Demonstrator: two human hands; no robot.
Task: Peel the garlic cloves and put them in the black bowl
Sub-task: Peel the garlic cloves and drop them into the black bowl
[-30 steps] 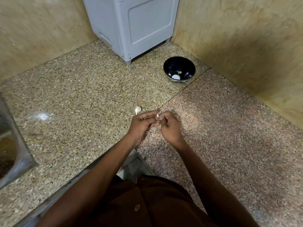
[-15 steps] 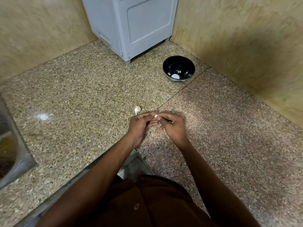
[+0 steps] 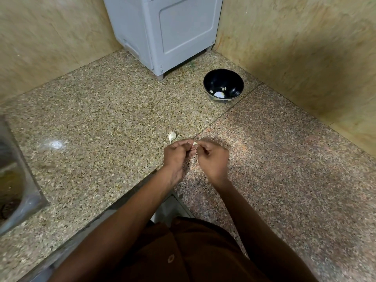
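We find both hands meeting over the tabletop (image 3: 122,123), the left hand (image 3: 176,154) and right hand (image 3: 213,159) each pinching one clove (image 3: 195,143) between their fingertips; its long axis cannot be made out. A second clove (image 3: 172,136) lies just beyond the left hand. The bowl (image 3: 223,78) sits well beyond and to the right, nearer the right hand, holding pale pieces. We judge peeling unfinished.
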